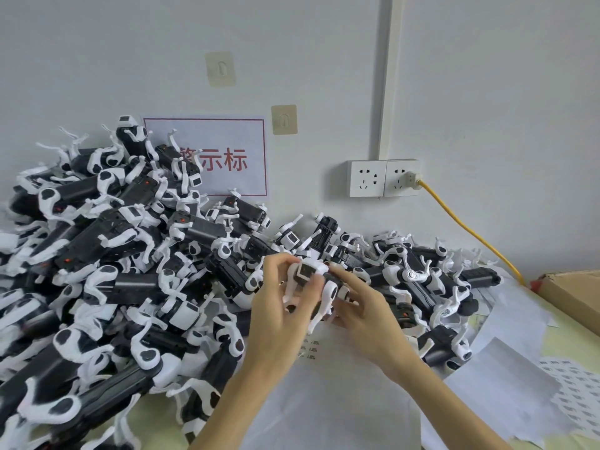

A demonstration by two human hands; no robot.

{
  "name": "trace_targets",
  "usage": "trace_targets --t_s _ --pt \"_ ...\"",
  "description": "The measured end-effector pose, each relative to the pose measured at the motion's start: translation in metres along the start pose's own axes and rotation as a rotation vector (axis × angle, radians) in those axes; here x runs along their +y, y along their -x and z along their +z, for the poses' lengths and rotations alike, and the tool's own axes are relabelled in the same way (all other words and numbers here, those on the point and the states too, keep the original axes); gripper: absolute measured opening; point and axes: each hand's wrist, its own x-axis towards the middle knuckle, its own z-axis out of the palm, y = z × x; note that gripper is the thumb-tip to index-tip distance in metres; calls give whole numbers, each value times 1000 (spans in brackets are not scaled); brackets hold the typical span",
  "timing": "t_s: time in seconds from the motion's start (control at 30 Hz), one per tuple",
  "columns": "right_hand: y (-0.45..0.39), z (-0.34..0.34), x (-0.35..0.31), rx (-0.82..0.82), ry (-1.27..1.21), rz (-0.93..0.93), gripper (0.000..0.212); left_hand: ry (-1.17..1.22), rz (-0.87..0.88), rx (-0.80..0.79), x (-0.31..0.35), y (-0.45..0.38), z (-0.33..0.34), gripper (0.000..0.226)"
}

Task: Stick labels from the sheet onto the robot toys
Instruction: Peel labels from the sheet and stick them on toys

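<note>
Head: black-and-white robot toy [316, 287]

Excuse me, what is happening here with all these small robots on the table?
A person is working through a big pile of black and white robot toys heaped against the wall. Both hands hold one toy above the table: the left hand grips its white head end, and the right hand holds its body. A label sheet lies at the right among loose white papers. Whether a label is on this toy cannot be seen.
</note>
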Motion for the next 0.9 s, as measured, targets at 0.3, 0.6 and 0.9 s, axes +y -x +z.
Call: trace_targets --t_s 0.3,0.6,0.9 --pt "0 0 5 146 258 -57 54 -30 -160 -41 -2 -13 -23 38" --pt "1 -3 -1 -37 482 -39 67 -279 -35 291 -12 -19 -38 48" --pt "0 1 14 -218 912 -80 47 -363 12 64 -17 -22 -38 29"
